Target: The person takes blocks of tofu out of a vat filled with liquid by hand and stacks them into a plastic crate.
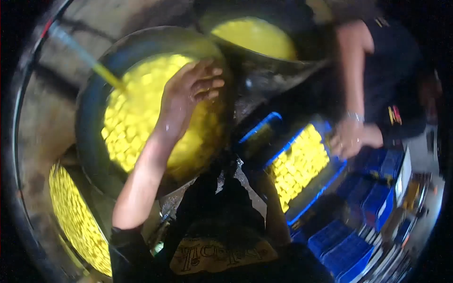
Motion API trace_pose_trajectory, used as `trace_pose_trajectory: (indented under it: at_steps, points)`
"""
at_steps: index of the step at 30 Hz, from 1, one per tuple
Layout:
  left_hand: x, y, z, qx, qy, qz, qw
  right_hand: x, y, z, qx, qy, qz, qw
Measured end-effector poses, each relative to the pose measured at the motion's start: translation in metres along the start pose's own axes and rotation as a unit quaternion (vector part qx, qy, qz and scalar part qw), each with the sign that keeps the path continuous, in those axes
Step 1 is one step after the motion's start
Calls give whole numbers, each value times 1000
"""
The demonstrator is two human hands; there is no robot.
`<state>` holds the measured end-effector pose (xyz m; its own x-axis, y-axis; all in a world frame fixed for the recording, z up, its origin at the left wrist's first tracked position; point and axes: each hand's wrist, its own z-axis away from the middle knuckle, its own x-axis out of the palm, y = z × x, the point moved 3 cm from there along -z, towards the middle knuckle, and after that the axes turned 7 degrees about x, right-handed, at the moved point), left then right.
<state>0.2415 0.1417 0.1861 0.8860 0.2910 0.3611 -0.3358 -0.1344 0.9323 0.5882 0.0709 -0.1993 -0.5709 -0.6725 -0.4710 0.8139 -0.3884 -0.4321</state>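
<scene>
My left hand (pixel 192 87) is raised over a large dark pan (pixel 89 137) of yellow cubes (pixel 123 141) in cloudy yellow liquid. Its fingers are loosely bent and apart, with nothing between them. On the right, my forearm reaches toward a blue crate (pixel 315 197) filled with yellow cubes (pixel 299 165); the hand itself is lost in shadow by the crate's near left side. A co-worker's hands (pixel 348 137) are at the crate's right edge.
A long stick (pixel 82 54) stands in the pan. Behind is a second pan (pixel 255 37) of yellow liquid. At lower left lies a wide vessel of yellow pieces (pixel 78 217). Blue crates (pixel 342 250) sit at lower right, and a co-worker in dark clothes (pixel 396 70) leans in.
</scene>
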Motion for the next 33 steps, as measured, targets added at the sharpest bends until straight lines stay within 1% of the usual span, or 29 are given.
trace_pose_trajectory:
  at_steps: [1, 2, 4, 6, 7, 8, 9, 10, 11, 12, 13, 14, 15, 16, 17, 18, 19, 20, 22, 23, 24, 25, 26, 28, 29, 30, 31, 32, 33]
  points:
    - [-21, 11, -6, -9, 18, -6, 1000, 4, -1, 4, -46, 46, 137, 988]
    - [-41, 17, -7, 1, 38, -6, 999, 4, 2, 5, -44, 44, 164, 985]
    - [-82, 13, -6, -6, 57, -168, 984, -4, 4, 10, -8, 15, 129, 991]
    - [-145, -41, 7, -49, 33, -10, 998, -22, 10, 19, 32, -1, 127, 991]
    - [-150, -49, 18, -98, -2, -230, 968, -38, 11, 26, 57, 5, 147, 988]
    - [-153, -59, 35, -144, -32, -437, 887, -57, 5, 37, 79, 32, 167, 982]
    - [-165, -81, 47, -124, -32, -511, 850, -81, -18, 56, 75, 92, 154, 981]
    - [-176, -105, 57, -105, -32, -580, 807, -102, -46, 72, 34, 164, 96, 981]
    - [-178, -120, 59, -67, -10, -606, 793, -121, -107, 98, -52, 243, 37, 968]
    - [-178, -140, 61, -28, 11, -629, 776, -126, -192, 145, -189, 272, -36, 943]
    - [-175, -163, 66, 28, 54, -661, 748, -130, -277, 194, -327, 278, -90, 899]
    - [-176, -178, 66, 36, 56, -657, 751, -121, -325, 203, -457, 243, -80, 852]
    - [-174, -188, 63, 57, 21, -670, 740, -103, -369, 211, -461, 188, -53, 866]
    - [-172, -197, 61, 76, -14, -683, 726, -86, -408, 213, -445, 127, 76, 883]
    - [-171, -207, 58, 82, -9, -681, 727, -63, -431, 193, -424, 103, 196, 878]
    - [-174, -222, 52, -26, -18, -644, 764, -37, -448, 161, -397, 76, 315, 859]
    - [-179, -230, 52, -134, -28, -598, 790, -11, -458, 125, -318, 59, 400, 857]
    - [-182, -224, 52, -130, -22, -597, 791, 9, -461, 94, -234, 42, 480, 845]
    - [-185, -208, 54, -183, -80, -530, 824, 28, -464, 69, -193, -8, 560, 806]
    - [-186, -193, 55, -179, -73, -529, 826, 42, -447, 25, -253, 23, 577, 776]
    - [-184, -175, 57, -148, -75, -547, 821, 56, -424, -16, -312, 53, 592, 741]
    - [-183, -159, 58, -118, -77, -563, 815, 61, -421, -17, -280, 89, 613, 734]
    - [-185, -143, 56, -118, -71, -559, 817, 60, -425, -18, -282, 89, 618, 729]
    - [-194, -122, 45, -142, -50, -427, 892, 52, -429, -19, -255, -9, 660, 707]
    - [-202, -115, 35, -124, -52, -420, 898, 46, -439, -21, -256, -10, 664, 703]
    - [-209, -113, 26, -124, -47, -416, 899, 41, -452, -18, -239, -63, 678, 692]
    - [-215, -115, 15, -84, -52, -446, 890, 33, -464, -17, -221, -116, 691, 678]
    - [-218, -117, 6, -43, -56, -474, 877, 26, -480, -11, -351, -151, 704, 598]
    - [-223, -138, -3, -6, -41, -505, 862, 15, -493, -22, -323, -171, 665, 651]
